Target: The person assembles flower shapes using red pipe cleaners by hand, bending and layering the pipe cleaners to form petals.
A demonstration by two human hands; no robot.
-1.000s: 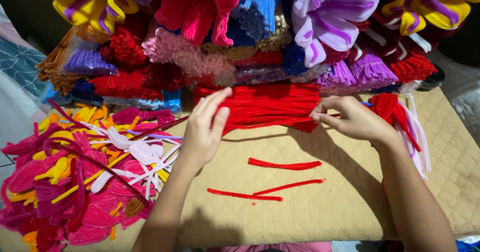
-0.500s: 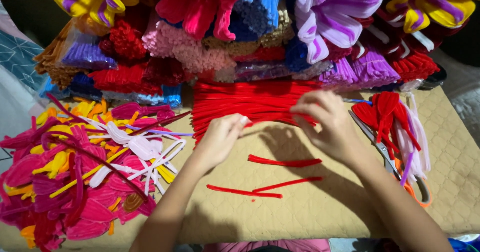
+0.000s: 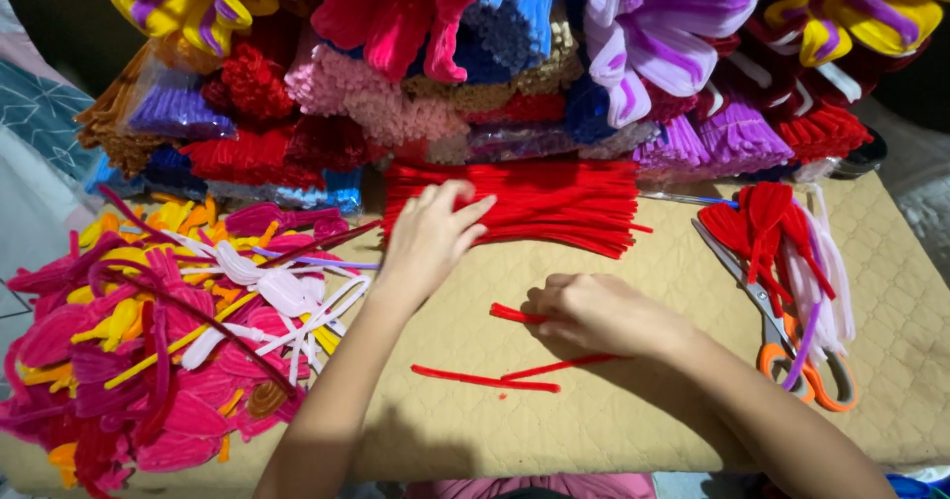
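Note:
My left hand (image 3: 432,237) lies flat with fingers spread on the left end of a bundle of red pipe cleaners (image 3: 554,202) at the back of the tan quilted mat (image 3: 614,420). My right hand (image 3: 594,313) rests on the mat nearer to me, fingers curled over one short red pipe cleaner (image 3: 513,313). Two more loose red pipe cleaners (image 3: 490,378) lie just in front of that hand.
Stacked packs of pipe cleaners in several colours and finished flowers (image 3: 515,54) fill the back. A heap of pink, yellow and white bent pieces (image 3: 168,331) sits at the left. Orange-handled scissors (image 3: 792,351) and red and white folded pieces (image 3: 782,232) lie at the right.
My right hand has come back from the red bundle toward me and settled on the short red piece. My left hand moved forward onto the bundle.

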